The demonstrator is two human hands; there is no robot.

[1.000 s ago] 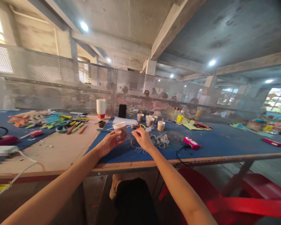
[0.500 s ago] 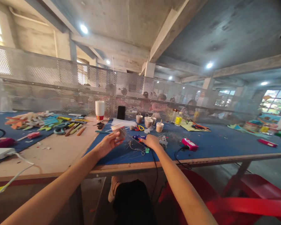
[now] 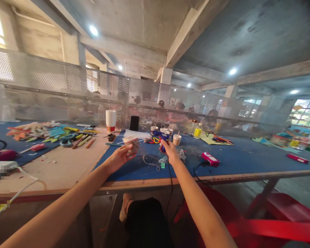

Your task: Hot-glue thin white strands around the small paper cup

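My left hand (image 3: 121,156) is closed around a small paper cup (image 3: 134,146) with a white rim and a brownish patterned side, tilted a little above the blue mat. In my right hand (image 3: 168,150) is a blue hot glue gun (image 3: 160,134), its nozzle pointing left and its black cord hanging over the table edge. The two hands are apart, and the glue gun does not touch the cup. Below them a grey string (image 3: 151,164) lies loosely on the mat. Yellow-handled scissors (image 3: 155,140) sit just behind the glue gun.
Small cups (image 3: 177,139) stand behind my right hand, near a yellow-labelled bottle (image 3: 197,131). A stack of white cups (image 3: 111,120) and a black phone (image 3: 134,123) stand farther back. Foam pieces (image 3: 33,131) are heaped left. A pink box (image 3: 210,159) lies right; red chairs (image 3: 281,210) stand below.
My right hand has lifted the glue gun up and away from the cup, its nozzle now higher. The cup in my left hand has tipped slightly, showing more of its side.
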